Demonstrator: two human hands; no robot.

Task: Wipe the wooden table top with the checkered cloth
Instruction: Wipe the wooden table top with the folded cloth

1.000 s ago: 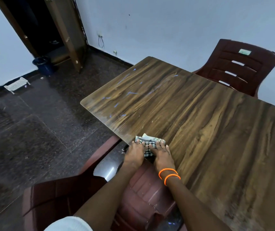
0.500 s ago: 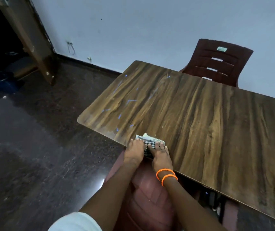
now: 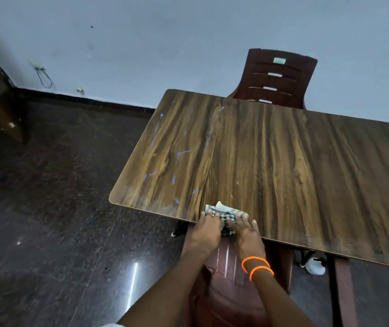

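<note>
The wooden table top (image 3: 271, 166) fills the middle and right of the view, with several small blue marks on its left part. A folded checkered cloth (image 3: 224, 213) lies at the table's near edge and hangs slightly over it. My left hand (image 3: 206, 231) and my right hand (image 3: 247, 232) both press flat on the cloth, side by side, fingers pointing away from me. Two orange bands circle my right wrist. The hands hide most of the cloth.
A dark red plastic chair (image 3: 277, 77) stands at the table's far side against the pale wall. Another red chair (image 3: 231, 279) sits under my arms at the near edge. Dark polished floor (image 3: 47, 208) lies left. A white object (image 3: 315, 266) rests under the table.
My head has turned right, so the table sits squarer in view and the doorway has left the frame. Both hands stay on the cloth at the same near-edge spot.
</note>
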